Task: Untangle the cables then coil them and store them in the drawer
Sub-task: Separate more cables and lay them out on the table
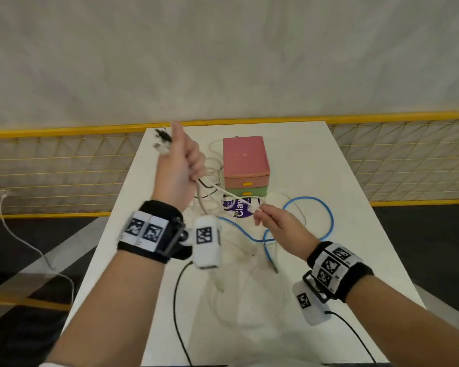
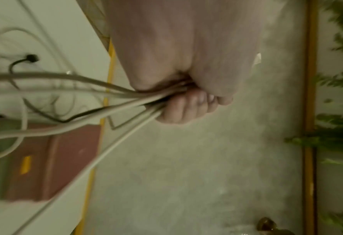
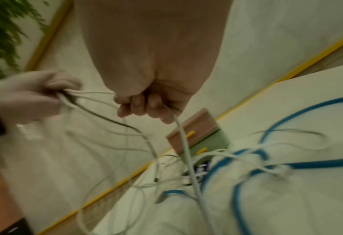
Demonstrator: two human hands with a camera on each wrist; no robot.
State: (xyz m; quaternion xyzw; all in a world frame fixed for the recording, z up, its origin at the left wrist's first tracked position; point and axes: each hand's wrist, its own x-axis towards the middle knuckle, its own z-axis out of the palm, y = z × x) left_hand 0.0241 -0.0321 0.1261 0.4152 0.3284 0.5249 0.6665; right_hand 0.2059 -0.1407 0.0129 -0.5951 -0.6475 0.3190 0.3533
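**Pulling one white lead out of the bunch**

Watching from the head view, I've got the left hand (image 1: pixel 179 165) raised over the table's far left corner, fist closed round a bundle of cables (image 1: pixel 210 185), plug ends sticking out above the thumb. The right hand (image 1: pixel 276 225) sits lower, near the table's middle, fingers curled and pinching a single white cable (image 1: pixel 232 196) stretched taut between the two hands.

These leads look light, limp and smooth, so I judge they'll slide through a loose grip and snag at plugs. Best hold, I reckon, is close to a plug, feeding one strand at a time. The blue cable (image 1: pixel 326 215) looks thicker and springier, looped on the table toward the right edge, so it should coil in wider turns.

The drawers (image 1: pixel 246 176), pink over green, stand toward the far edge, both closed.

The left wrist view gives me what the head view can't: several strands, one dark, fanning from the closed fist. The right wrist view shows white strands knotted round the blue cable on the table, and the pinched cable running down into that tangle.
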